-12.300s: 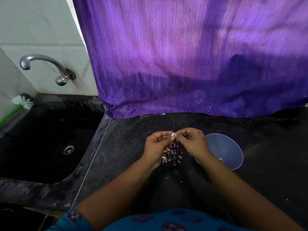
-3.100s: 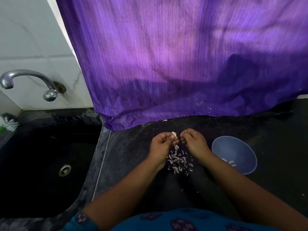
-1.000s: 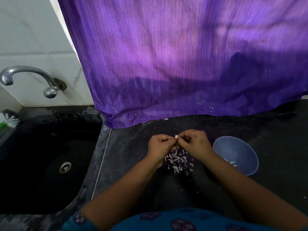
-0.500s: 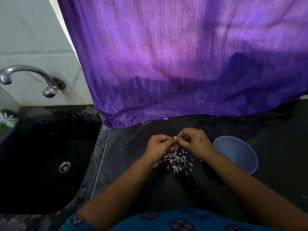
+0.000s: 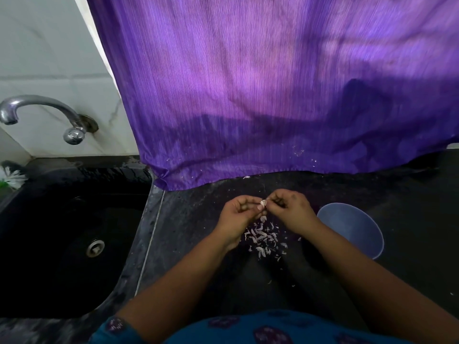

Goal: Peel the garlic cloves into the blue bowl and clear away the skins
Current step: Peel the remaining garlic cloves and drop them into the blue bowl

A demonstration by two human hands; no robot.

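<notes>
A small white garlic clove [image 5: 263, 202] is pinched between the fingertips of my left hand [image 5: 239, 216] and my right hand [image 5: 290, 211], a little above the dark counter. Both hands have curled fingers and meet at the clove. Directly beneath them lies a scatter of pale garlic skins [image 5: 263, 238]. The blue bowl [image 5: 352, 229] stands just right of my right wrist; my forearm hides its near left rim and most of its inside.
A black sink [image 5: 62, 239] with a drain fills the left, a chrome tap [image 5: 42, 112] above it. A purple cloth [image 5: 273, 95] hangs over the counter's back edge. The dark counter [image 5: 409, 219] extends right of the bowl. A brush head [image 5: 12, 177] shows at far left.
Both hands stay together over the skins, working the same clove with small finger movements. The skin pile and the bowl have not moved.
</notes>
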